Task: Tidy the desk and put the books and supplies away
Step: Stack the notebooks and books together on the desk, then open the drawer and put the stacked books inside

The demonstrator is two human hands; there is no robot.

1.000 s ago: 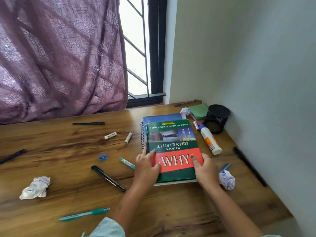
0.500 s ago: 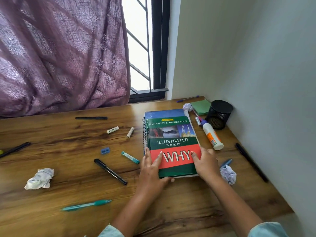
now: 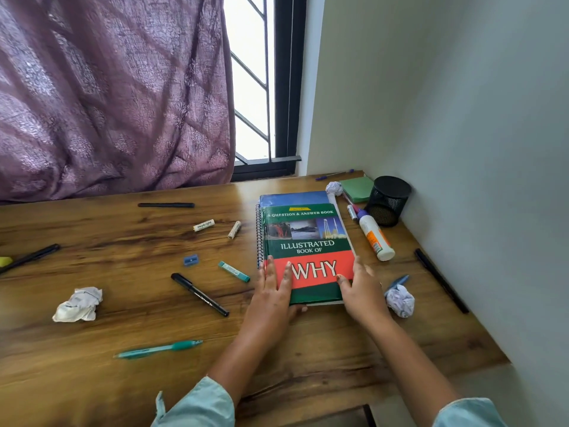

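A green and red book [image 3: 308,232] titled "Illustrated Book of Why" lies on a blue spiral notebook [image 3: 292,198] on the wooden desk [image 3: 123,380]. My left hand [image 3: 271,297] rests flat on the cover's near left corner, fingers straight, thumb against the near edge. My right hand [image 3: 360,291] touches the book's near right edge, fingertips on the cover. A black mesh pen cup [image 3: 388,200] stands in the back right corner. Beside it lie a glue bottle [image 3: 375,238] and a green note pad [image 3: 357,188].
Scattered left of the books are a black marker [image 3: 199,294], a teal pen [image 3: 158,349], a blue sharpener [image 3: 191,260], a teal lead case [image 3: 234,271] and two erasers [image 3: 203,225]. Crumpled paper balls [image 3: 78,305] lie about. A black pen [image 3: 440,280] lies along the right wall.
Both hands and the stacked books have slid a little away from me, towards the back of the desk. My left fingers now lie straighter on the cover.
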